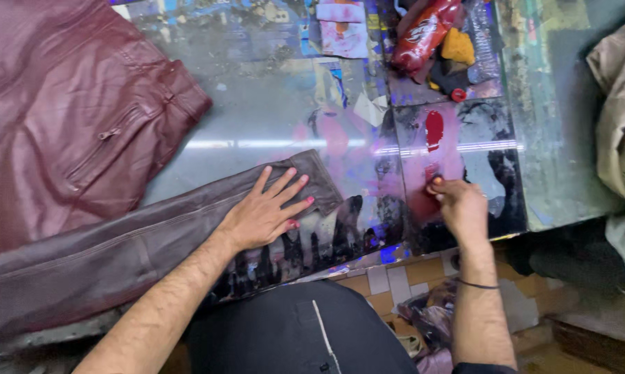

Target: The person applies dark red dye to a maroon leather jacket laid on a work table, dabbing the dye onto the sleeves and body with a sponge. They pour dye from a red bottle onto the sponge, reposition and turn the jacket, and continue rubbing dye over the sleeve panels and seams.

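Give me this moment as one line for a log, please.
left hand: flat on leather sleeve | right hand: fingers pinched, dabbing red dye patch on glass table | red bottle beyond

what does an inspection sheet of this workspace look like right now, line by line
surface: glass-topped table, smeared with red and dark stains
job's things: maroon leather sleeve flat under left hand; red dye patch on the glass
clutter: red bottle, yellow sponge, beige cloth
hands: left open, pressing sleeve; right hand pinched over the red smear, what it holds is hidden
cables: nothing seen
surroundings: leather jacket body at left; tiled floor below
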Available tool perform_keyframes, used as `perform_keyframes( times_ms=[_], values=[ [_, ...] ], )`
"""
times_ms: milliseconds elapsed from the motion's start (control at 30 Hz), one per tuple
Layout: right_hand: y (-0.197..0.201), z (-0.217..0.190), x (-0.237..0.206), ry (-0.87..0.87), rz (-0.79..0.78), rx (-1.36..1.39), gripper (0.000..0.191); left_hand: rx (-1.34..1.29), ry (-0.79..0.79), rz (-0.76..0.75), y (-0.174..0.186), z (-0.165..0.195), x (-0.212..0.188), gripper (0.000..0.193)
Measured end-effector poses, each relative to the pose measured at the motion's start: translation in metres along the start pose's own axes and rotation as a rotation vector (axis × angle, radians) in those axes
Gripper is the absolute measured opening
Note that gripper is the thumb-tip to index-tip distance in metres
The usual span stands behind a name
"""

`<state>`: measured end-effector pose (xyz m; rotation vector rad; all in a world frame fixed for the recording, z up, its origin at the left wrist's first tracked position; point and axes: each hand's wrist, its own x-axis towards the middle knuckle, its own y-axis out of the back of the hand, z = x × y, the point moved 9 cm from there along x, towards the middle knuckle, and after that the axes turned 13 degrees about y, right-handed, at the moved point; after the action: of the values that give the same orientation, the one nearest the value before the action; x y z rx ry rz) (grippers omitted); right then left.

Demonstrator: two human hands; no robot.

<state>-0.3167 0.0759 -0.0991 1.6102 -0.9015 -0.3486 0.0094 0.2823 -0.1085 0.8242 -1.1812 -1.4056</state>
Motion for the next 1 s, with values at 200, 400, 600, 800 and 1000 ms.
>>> perform_keyframes(
  times_ms=[200, 400, 600, 800, 1000],
  values=[
    [0.011, -0.012, -0.003, 0.004, 0.08, -0.096, 0.016, -0.293, 0.129, 0.327, 0.024, -0.03, -0.02, 0.059],
    [0.01, -0.022, -0.015, -0.072, 0.195, -0.097, 0.023, -0.27, 0.228, 0.276, 0.022, -0.037, -0.024, 0.06],
    [0.015, -0.041, -0.024, -0.194, 0.211, -0.252, 0.034, -0.224, 0.162, 0.174, 0.025, -0.038, -0.039, 0.082],
    [-0.029, -0.152, -0.062, -0.337, 0.64, 0.905, 0.047, -0.214, 0.195, 0.146, 0.021, -0.04, -0.041, 0.097],
    [-0.027, -0.298, -0.04, 0.115, 0.468, 0.12, 0.033, -0.219, 0.152, 0.128, 0.017, -0.041, -0.043, 0.106]
  ],
)
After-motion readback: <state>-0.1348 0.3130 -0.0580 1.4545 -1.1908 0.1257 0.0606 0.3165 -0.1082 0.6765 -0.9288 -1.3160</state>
